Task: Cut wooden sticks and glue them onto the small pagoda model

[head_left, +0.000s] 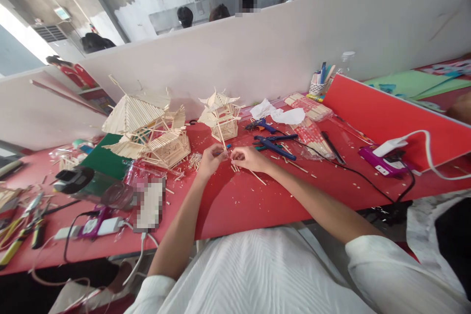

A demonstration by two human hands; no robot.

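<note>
My left hand [212, 159] is closed in a pinch on a thin wooden stick [222, 136], which points up towards the small pagoda model [223, 120]. Close beside it, my right hand [246, 158] has its fingertips pressed together; what they hold, if anything, is too small to make out. A small blue piece [228, 146] shows between the two hands. Short cut sticks [234, 169] lie on the red tabletop [235, 211] just below the fingers. To the left stands a larger stick-built pavilion model [147, 130] with slatted roofs.
Blue-handled pliers [274, 147] and a blue glue gun [263, 125] lie right of my hands. Bagged sticks [312, 140], a purple power strip [384, 161] and a red board [397, 117] are farther right. A bottle [99, 186] lies at left; a white partition [272, 54] rises behind.
</note>
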